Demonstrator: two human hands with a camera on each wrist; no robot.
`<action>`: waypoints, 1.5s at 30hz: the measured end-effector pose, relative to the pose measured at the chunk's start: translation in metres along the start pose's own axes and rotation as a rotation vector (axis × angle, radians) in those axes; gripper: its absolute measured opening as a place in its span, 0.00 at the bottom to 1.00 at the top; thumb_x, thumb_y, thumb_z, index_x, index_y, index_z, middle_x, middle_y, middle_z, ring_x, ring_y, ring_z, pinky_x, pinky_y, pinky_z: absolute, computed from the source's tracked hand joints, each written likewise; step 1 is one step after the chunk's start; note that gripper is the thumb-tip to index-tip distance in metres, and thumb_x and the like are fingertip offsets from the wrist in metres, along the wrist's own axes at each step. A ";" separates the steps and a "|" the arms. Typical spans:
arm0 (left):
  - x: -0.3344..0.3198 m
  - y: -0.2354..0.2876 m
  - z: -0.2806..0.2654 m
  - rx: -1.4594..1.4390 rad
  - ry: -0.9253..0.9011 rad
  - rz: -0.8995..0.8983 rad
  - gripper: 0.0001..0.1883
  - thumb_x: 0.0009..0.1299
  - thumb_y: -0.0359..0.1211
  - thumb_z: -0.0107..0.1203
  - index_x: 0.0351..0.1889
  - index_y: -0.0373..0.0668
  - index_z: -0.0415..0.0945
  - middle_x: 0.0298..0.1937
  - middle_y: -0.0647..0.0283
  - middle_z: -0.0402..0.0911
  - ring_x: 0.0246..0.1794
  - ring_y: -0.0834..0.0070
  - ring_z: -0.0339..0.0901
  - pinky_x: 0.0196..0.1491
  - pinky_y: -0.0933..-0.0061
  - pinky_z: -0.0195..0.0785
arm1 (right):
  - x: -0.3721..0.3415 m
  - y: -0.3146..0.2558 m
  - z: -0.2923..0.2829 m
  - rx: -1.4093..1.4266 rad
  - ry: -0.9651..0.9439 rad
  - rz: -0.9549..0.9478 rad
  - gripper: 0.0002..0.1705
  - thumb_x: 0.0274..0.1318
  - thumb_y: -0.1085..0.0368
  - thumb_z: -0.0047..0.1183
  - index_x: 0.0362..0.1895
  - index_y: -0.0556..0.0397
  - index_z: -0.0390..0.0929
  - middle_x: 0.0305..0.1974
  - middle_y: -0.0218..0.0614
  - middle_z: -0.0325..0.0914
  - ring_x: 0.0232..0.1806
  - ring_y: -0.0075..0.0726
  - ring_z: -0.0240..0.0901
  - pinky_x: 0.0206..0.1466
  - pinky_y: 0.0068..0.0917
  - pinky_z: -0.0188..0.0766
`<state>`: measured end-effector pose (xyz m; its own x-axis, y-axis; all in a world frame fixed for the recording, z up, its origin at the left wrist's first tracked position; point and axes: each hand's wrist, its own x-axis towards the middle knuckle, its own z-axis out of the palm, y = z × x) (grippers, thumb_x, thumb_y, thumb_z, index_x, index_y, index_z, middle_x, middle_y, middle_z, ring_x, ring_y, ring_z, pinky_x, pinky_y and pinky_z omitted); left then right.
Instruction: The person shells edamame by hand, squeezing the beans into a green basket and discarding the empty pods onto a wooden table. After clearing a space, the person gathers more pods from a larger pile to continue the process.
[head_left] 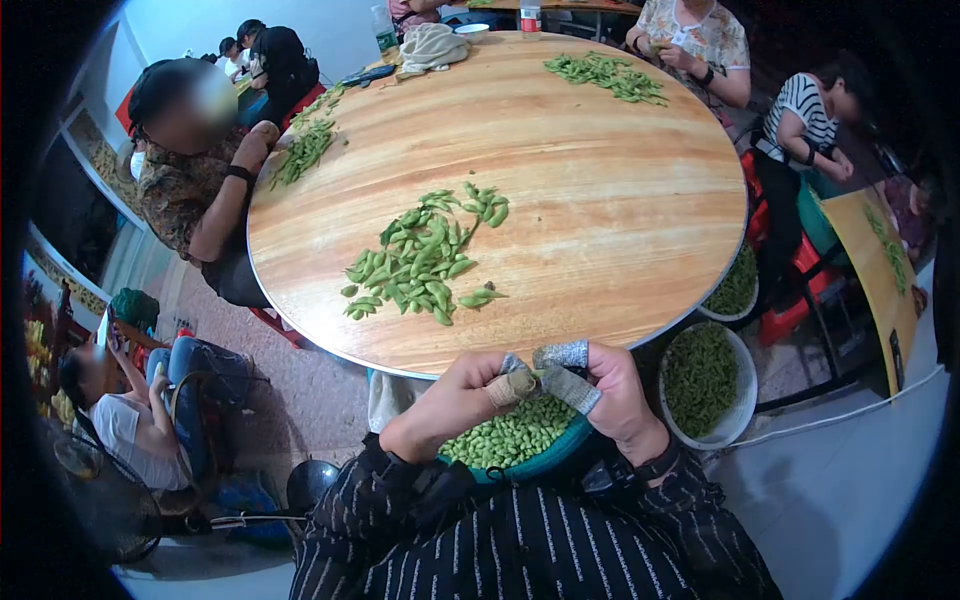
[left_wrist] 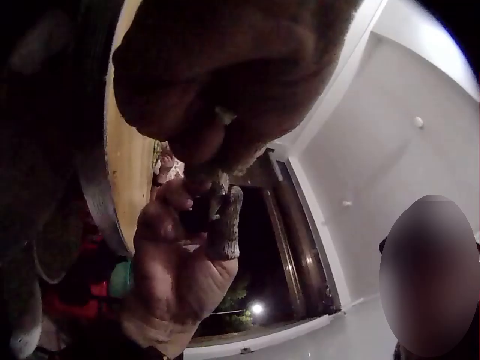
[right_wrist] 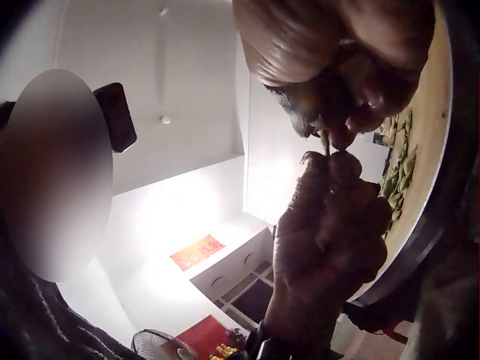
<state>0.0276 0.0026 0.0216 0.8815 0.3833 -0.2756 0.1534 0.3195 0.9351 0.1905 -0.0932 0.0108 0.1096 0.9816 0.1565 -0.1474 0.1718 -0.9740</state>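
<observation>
Both hands meet at the fingertips just past the table's near edge, above a green basin [head_left: 575, 440] with shelled green soybeans [head_left: 510, 430]. My left hand [head_left: 455, 395] and my right hand [head_left: 618, 395] pinch a small soybean pod [head_left: 537, 377] between them, mostly hidden by the fingers. Cloth covers wrap the thumbs and some fingers, tan and grey on the left, grey on the right. A small pale piece [left_wrist: 225, 115] shows in the curl of the left hand in the left wrist view. On the table, a loose pile of soybean pods [head_left: 415, 255] lies ahead of the left hand.
The round wooden table [head_left: 600, 200] spans the front. More pod piles [head_left: 605, 78] lie toward its far side, near seated people. A white basket [head_left: 745, 395] of dark green pods or trimmings stands on the floor at right. A cloth [head_left: 435, 48] lies at the far edge.
</observation>
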 end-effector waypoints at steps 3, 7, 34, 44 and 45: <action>-0.007 -0.010 -0.001 -0.164 0.084 0.009 0.13 0.66 0.38 0.50 0.38 0.36 0.74 0.26 0.74 0.74 0.26 0.89 0.65 0.30 0.85 0.60 | -0.001 -0.001 0.003 -0.009 0.037 0.046 0.16 0.51 0.73 0.51 0.45 0.64 0.69 0.40 0.33 0.73 0.41 0.22 0.68 0.46 0.20 0.66; -0.010 -0.019 0.012 0.192 0.253 0.260 0.11 0.64 0.34 0.52 0.38 0.34 0.74 0.29 0.70 0.76 0.30 0.87 0.69 0.33 0.85 0.63 | -0.004 0.002 0.000 0.052 -0.018 0.139 0.16 0.51 0.72 0.51 0.45 0.64 0.70 0.40 0.32 0.73 0.41 0.21 0.68 0.46 0.20 0.66; -0.013 -0.023 0.007 1.580 0.516 0.830 0.21 0.44 0.28 0.52 0.40 0.37 0.73 0.18 0.68 0.63 0.18 0.74 0.65 0.16 0.75 0.59 | -0.010 0.007 0.005 0.247 0.022 0.381 0.07 0.55 0.69 0.45 0.34 0.59 0.74 0.26 0.26 0.72 0.24 0.12 0.62 0.25 0.12 0.59; -0.018 -0.018 0.006 1.704 0.418 0.756 0.16 0.47 0.32 0.48 0.35 0.39 0.73 0.21 0.68 0.66 0.23 0.75 0.66 0.18 0.76 0.60 | -0.008 0.004 0.009 0.444 0.040 0.520 0.08 0.56 0.70 0.42 0.37 0.60 0.72 0.28 0.33 0.72 0.24 0.15 0.63 0.22 0.08 0.59; -0.018 -0.017 0.006 1.717 0.412 0.749 0.15 0.47 0.32 0.48 0.34 0.39 0.73 0.22 0.67 0.66 0.24 0.75 0.66 0.18 0.76 0.60 | -0.007 0.004 0.009 0.442 0.038 0.529 0.08 0.56 0.70 0.42 0.36 0.60 0.72 0.28 0.33 0.72 0.24 0.15 0.63 0.22 0.08 0.59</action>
<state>0.0116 -0.0152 0.0120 0.8615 0.2500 0.4420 0.2868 -0.9578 -0.0173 0.1803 -0.0988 0.0071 -0.0541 0.9405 -0.3356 -0.5769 -0.3037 -0.7583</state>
